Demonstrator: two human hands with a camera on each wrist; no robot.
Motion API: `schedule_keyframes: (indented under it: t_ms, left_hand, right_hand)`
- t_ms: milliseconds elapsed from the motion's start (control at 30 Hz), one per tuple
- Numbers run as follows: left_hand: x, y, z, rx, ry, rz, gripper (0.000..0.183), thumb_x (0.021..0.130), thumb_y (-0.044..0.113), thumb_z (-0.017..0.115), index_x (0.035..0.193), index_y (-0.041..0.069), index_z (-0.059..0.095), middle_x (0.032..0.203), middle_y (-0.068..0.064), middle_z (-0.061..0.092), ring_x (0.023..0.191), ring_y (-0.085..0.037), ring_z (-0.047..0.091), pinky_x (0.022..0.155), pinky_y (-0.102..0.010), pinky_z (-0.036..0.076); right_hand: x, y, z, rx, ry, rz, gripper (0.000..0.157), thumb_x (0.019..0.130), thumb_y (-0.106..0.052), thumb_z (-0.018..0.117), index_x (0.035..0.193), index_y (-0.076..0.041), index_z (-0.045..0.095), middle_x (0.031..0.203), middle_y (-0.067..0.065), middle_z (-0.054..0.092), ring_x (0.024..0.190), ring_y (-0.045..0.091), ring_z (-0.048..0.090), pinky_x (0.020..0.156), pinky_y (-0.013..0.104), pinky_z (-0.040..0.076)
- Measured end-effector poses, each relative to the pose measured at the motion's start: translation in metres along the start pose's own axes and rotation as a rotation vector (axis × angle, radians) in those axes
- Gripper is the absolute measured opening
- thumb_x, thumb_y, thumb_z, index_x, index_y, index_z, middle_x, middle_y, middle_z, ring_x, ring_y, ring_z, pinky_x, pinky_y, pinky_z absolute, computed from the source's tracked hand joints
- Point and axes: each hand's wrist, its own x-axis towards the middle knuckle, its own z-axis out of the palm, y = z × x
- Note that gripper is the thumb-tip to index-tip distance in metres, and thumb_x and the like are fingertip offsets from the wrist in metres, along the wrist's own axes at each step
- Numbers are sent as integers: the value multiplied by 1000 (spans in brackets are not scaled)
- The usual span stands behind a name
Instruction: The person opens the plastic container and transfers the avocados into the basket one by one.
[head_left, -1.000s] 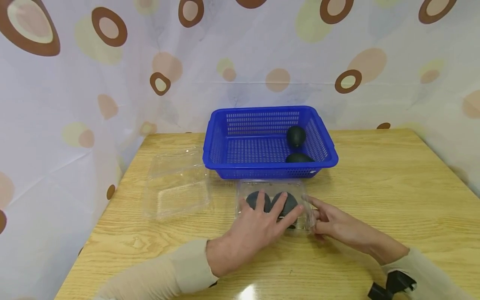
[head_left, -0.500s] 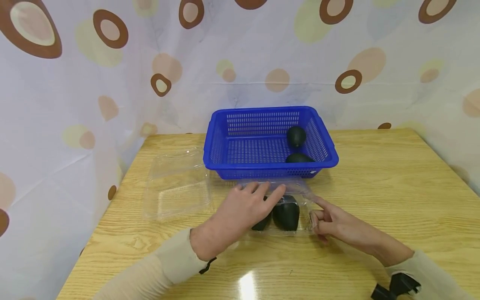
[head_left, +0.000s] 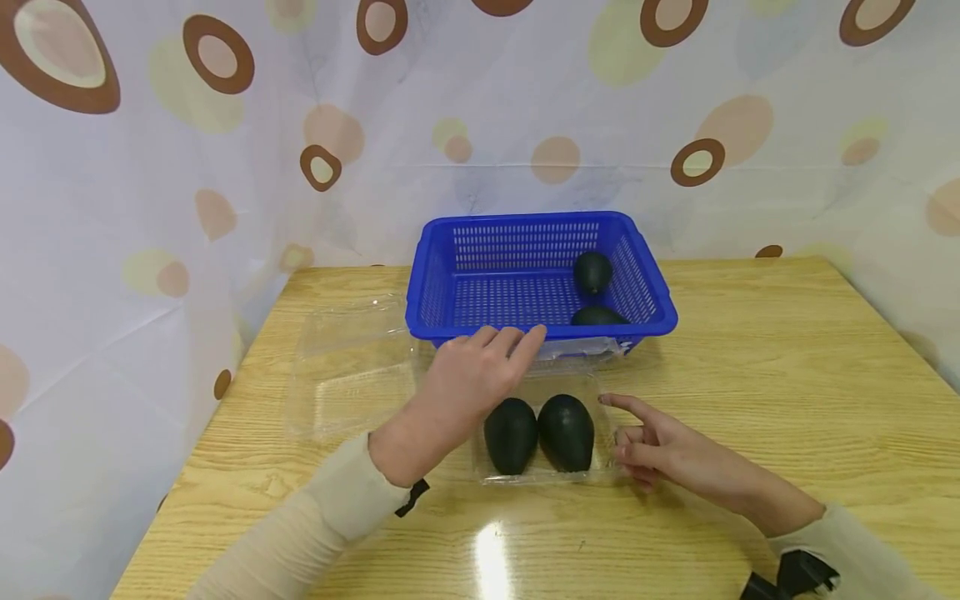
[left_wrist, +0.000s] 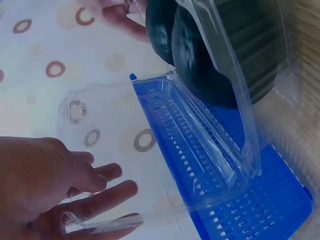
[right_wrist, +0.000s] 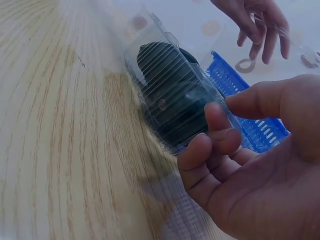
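Head view: our left hand (head_left: 468,375) pinches the lid (head_left: 581,350) at the far side of the box (head_left: 536,478). Our right hand's (head_left: 667,454) fingers curl beside the box; pinching, we can't tell. We should tip gently.

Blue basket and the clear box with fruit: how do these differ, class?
The blue basket is opaque and pierced with small holes; the clear box is see-through. The blue basket is larger than the clear box. The blue basket shows no lid; the clear box has a raised lid. Both hold dark green fruits, two visible in each.
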Motion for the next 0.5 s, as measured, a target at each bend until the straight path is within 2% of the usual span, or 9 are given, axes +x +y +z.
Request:
schedule_keyframes:
  t_ms: [133, 200, 367, 500]
  left_hand:
    - [1, -7, 2, 19, 45, -30, 34, 94, 1, 63, 127, 11, 63, 109, -2, 72, 92, -17, 71, 73, -27, 62]
    - [0, -10, 0, 11, 46, -48, 37, 95, 1, 62, 131, 11, 61, 115, -4, 70, 99, -19, 70, 81, -30, 61]
    - [-4, -15, -5, -34, -11, -70, 46, 96, 6, 61, 141, 9, 53, 134, -10, 61, 120, -26, 60, 100, -41, 54]
    - [-9, -16, -8, -58, -48, -67, 53, 93, 14, 62, 144, 7, 49, 143, -14, 54, 134, -30, 50, 110, -48, 46]
  right_hand:
    - [0, -1, 1, -9, 4, -6, 67, 105, -15, 46, 156, -5, 4, 77, 1, 50, 62, 10, 48, 60, 33, 54]
    - [1, -1, 2, -14, 6, -2, 67, 105, -15, 47, 156, -5, 4, 76, 1, 50, 62, 10, 48, 60, 32, 53]
    - [1, -1, 3, -28, 7, 22, 68, 104, -17, 49, 155, -5, 6, 75, 2, 51, 62, 10, 49, 62, 30, 53]
    - [1, -2, 4, -28, 11, 32, 69, 104, -17, 51, 155, -6, 6, 74, 2, 51, 62, 10, 49, 62, 29, 52]
